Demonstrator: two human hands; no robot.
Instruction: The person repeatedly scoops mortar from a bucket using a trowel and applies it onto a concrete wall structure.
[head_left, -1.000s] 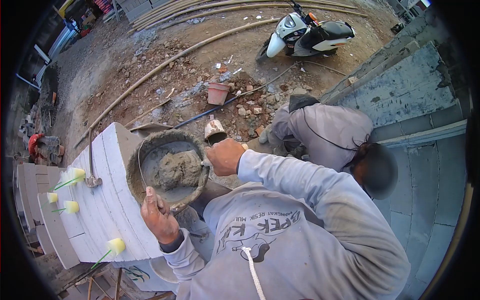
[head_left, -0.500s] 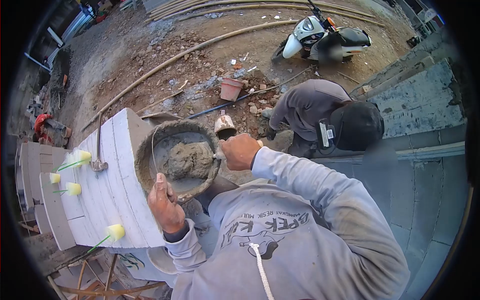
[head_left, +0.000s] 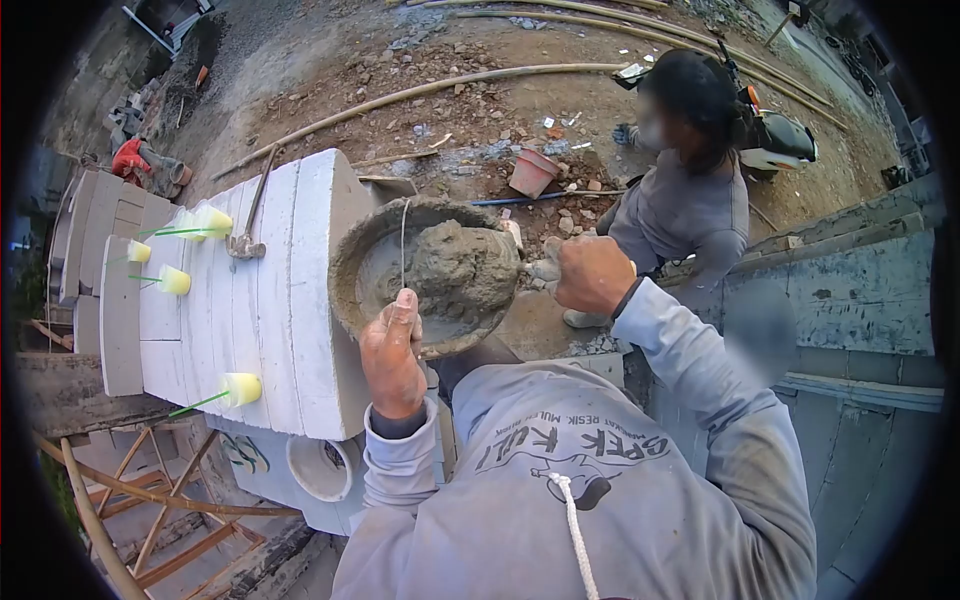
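Note:
A round bucket (head_left: 347, 285) caked with cement stands in front of me, with a thick heap of grey mortar (head_left: 450, 262) inside. My left hand (head_left: 393, 358) is closed at the bucket's near left rim, pinching the thin bucket handle (head_left: 404, 240) that crosses the opening. Closed around a trowel's handle is my right hand (head_left: 594, 274), on the right side of the bucket. The trowel's metal neck (head_left: 541, 268) points left into the mortar, which hides the blade.
Left of the bucket, pale blocks (head_left: 235, 300) carry a hammer (head_left: 247, 235) and several cups (head_left: 240, 389) of yellowish drink with green straws. A co-worker (head_left: 685, 205) is beyond my right hand, near a motorbike (head_left: 775, 140). A reddish bucket (head_left: 534, 172) lies on the rubble.
The view has shifted, so the bucket and both hands appear farther right. The co-worker has risen from a bent posture and turned. Both hands keep their grips, and the mortar heap looks broader.

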